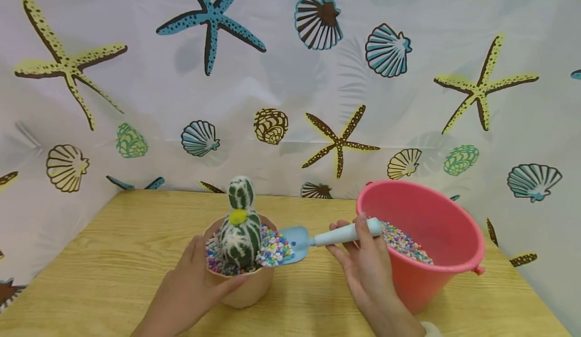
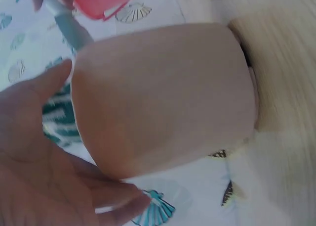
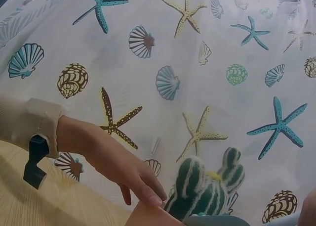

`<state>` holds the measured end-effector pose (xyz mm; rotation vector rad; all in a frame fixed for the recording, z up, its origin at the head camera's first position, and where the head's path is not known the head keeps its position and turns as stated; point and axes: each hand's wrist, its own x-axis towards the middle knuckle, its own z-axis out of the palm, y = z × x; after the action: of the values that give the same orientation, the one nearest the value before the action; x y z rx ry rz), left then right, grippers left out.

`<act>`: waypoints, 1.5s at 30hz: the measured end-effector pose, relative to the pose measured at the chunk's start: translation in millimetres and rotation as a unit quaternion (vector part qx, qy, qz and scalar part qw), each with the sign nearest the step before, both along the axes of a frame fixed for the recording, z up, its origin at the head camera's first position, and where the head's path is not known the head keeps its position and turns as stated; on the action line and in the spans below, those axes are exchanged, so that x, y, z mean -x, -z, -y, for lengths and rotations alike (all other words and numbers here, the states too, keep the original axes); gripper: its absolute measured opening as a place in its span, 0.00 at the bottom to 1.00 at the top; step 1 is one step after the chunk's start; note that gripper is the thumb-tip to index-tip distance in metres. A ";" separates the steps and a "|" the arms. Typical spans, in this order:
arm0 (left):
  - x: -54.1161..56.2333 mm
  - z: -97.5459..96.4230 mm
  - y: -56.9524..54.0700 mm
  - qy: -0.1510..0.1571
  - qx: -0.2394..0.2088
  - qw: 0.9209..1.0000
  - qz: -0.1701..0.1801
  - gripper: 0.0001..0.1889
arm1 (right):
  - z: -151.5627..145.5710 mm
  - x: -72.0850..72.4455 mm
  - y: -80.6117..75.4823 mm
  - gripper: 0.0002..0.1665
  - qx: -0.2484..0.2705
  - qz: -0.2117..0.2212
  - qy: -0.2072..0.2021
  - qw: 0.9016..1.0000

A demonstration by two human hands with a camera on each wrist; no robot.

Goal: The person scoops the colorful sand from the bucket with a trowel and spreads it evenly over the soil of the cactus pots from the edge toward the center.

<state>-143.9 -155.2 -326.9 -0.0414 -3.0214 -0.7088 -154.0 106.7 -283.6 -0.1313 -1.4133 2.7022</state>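
Note:
A tan pot (image 1: pixel 249 291) stands on the table at centre left, with a green-and-white cactus (image 1: pixel 241 241) bearing a yellow flower in it. Coloured pebbles surround the cactus base. My left hand (image 1: pixel 183 286) grips the pot near its rim, thumb in front and fingers at the left side; the left wrist view shows the pot wall (image 2: pixel 163 102) close up. In my right hand (image 1: pixel 369 269) is the pale handle of a small blue shovel (image 1: pixel 342 235). The shovel blade lies level over the pot's right rim, loaded with coloured pebbles (image 1: pixel 277 250) that meet those inside.
A pink bucket (image 1: pixel 440 216) stands right of the pot, close behind my right hand, with more coloured pebbles (image 1: pixel 406 243) in it. A white cloth (image 1: pixel 281 74) printed with shells and starfish hangs behind the wooden table (image 1: pixel 113 256).

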 end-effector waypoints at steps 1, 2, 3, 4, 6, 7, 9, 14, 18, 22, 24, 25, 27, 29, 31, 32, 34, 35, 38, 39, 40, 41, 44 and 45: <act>2.4 3.8 0.4 0.010 -0.018 1.000 0.015 0.65 | 0.3 -0.2 -0.1 0.14 -0.002 -0.001 0.000 1.000; 5.1 7.0 0.6 0.018 -0.031 0.999 0.034 0.66 | 0.5 -0.4 -0.1 0.14 -0.004 -0.002 -0.001 1.000; 6.9 9.6 1.0 0.025 -0.040 0.998 0.047 0.67 | 0.5 -0.8 0.2 0.14 -0.007 -0.004 -0.002 1.000; 8.0 11.5 1.7 0.029 -0.046 0.997 0.053 0.67 | 0.6 -1.3 0.3 0.15 -0.010 -0.006 -0.003 1.000; 8.2 11.7 2.9 0.026 -0.043 0.998 0.049 0.66 | 0.7 -1.9 0.4 0.15 -0.017 -0.008 -0.004 1.000; 7.7 10.6 3.4 0.021 -0.037 0.998 0.043 0.66 | 0.6 -2.0 0.2 0.15 -0.019 -0.010 -0.005 1.000; 5.8 5.8 3.5 0.004 -0.022 0.999 0.030 0.66 | 0.3 -1.7 -0.7 0.16 -0.026 -0.014 -0.006 1.000; -2.4 -10.0 1.9 -0.042 0.032 0.999 -0.012 0.65 | -0.6 -0.5 -4.2 0.17 -0.040 -0.024 -0.008 0.999; -6.8 -12.1 0.7 -0.046 0.042 0.998 -0.022 0.65 | -0.4 0.0 -5.8 0.17 -0.049 -0.024 -0.010 0.998; -3.5 -1.3 -0.6 -0.007 -0.004 1.000 -0.007 0.62 | 0.1 2.5 -5.9 0.15 -0.052 -0.029 -0.012 0.998; -0.5 5.3 -0.9 0.015 -0.032 0.999 0.013 0.62 | 0.5 4.0 -5.8 0.14 -0.055 -0.028 -0.013 0.998; 0.7 8.1 -0.7 0.025 -0.043 0.998 0.023 0.62 | 0.8 4.7 -5.8 0.15 -0.057 -0.027 -0.014 0.998; 2.8 12.0 0.9 0.035 -0.056 0.997 0.038 0.63 | 1.7 6.0 -5.7 0.15 -0.064 -0.023 -0.016 0.998; 3.7 12.4 2.3 0.025 -0.054 0.997 0.054 0.65 | 2.6 7.0 -5.7 0.15 -0.072 -0.020 -0.018 0.997; 3.4 9.8 3.4 0.009 -0.047 0.997 0.058 0.67 | 3.2 8.1 -6.1 0.14 -0.078 -0.021 -0.018 0.997; 3.0 7.6 3.6 0.000 -0.041 0.998 0.057 0.67 | 3.3 8.3 -6.3 0.14 -0.080 -0.022 -0.017 0.996; 1.8 2.6 3.2 -0.018 -0.032 0.998 0.049 0.66 | 3.0 8.8 -7.0 0.14 -0.083 -0.027 -0.016 0.996; 0.5 0.1 3.0 -0.024 -0.027 0.998 0.043 0.66 | 2.7 9.0 -7.5 0.15 -0.084 -0.030 -0.017 0.996; -2.3 -4.5 2.4 -0.032 -0.011 0.999 0.026 0.65 | 2.1 9.1 -9.1 0.17 -0.092 -0.036 -0.021 0.995; -3.0 -4.8 2.2 -0.033 -0.011 0.999 0.025 0.64 | 2.2 9.2 -9.7 0.17 -0.096 -0.037 -0.022 0.994; -3.3 -4.4 2.0 -0.031 -0.014 0.999 0.026 0.64 | 2.4 9.3 -10.4 0.17 -0.102 -0.036 -0.024 0.994; -3.2 -2.8 1.7 -0.026 -0.018 0.999 0.030 0.64 | 2.7 9.2 -11.1 0.17 -0.107 -0.036 -0.026 0.993; 0.7 6.5 1.3 0.010 -0.055 0.998 0.039 0.63 | 3.8 9.5 -13.1 0.14 -0.129 -0.042 -0.039 0.990; 2.1 10.1 1.4 0.023 -0.069 0.996 0.043 0.63 | 4.3 9.4 -14.0 0.12 -0.135 -0.045 -0.044 0.989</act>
<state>-146.0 -165.3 -328.3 -0.0790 -3.0519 -0.9470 -163.4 102.4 -269.6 0.0746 -1.7757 2.5129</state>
